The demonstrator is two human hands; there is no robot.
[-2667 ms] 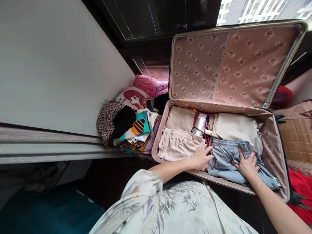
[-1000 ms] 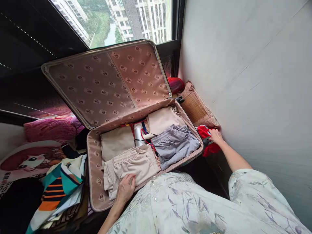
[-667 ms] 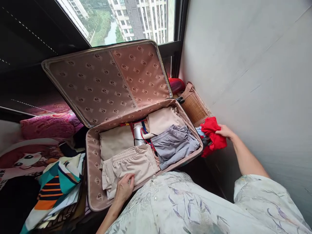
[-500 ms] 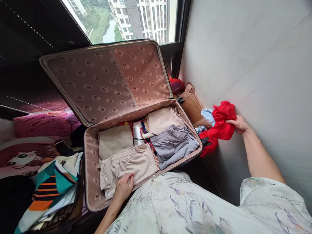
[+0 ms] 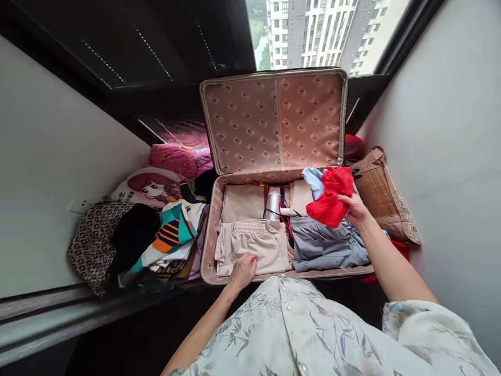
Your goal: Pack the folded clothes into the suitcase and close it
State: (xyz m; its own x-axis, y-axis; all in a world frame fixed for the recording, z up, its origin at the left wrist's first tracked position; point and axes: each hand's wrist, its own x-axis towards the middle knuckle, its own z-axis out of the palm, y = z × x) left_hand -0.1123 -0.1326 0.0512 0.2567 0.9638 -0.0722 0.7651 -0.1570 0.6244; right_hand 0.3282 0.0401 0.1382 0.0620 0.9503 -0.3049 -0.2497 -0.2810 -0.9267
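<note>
An open suitcase (image 5: 213, 235) with a pink patterned lining holds folded clothes. My right hand (image 5: 355, 208) is closed on a crumpled red garment (image 5: 332, 196), held over the suitcase's right half; a light blue cloth (image 5: 313, 181) hangs with it. Below lie folded grey shorts (image 5: 323, 245), and behind is a beige garment (image 5: 299, 196), partly hidden. My left hand (image 5: 243, 269) rests on beige elastic-waist trousers (image 5: 260, 243) at the near left, fingers loosely bent, gripping nothing I can see. Between the stacks sits a silver cylinder (image 5: 273, 203) beside cords.
Piled clothes (image 5: 176, 230), a cartoon cushion (image 5: 151, 185) and a pink plush item (image 5: 174, 159) lie left of the suitcase. To the right, a brown woven mat (image 5: 381, 193) leans by the wall, with red cloth (image 5: 400, 249) near it. A window (image 5: 321, 36) stands behind the lid.
My right hand has brought the red garment and light blue cloth from beside the wall to above the suitcase. The view has turned right-side level, showing more of the left. My left hand stays on the trousers.
</note>
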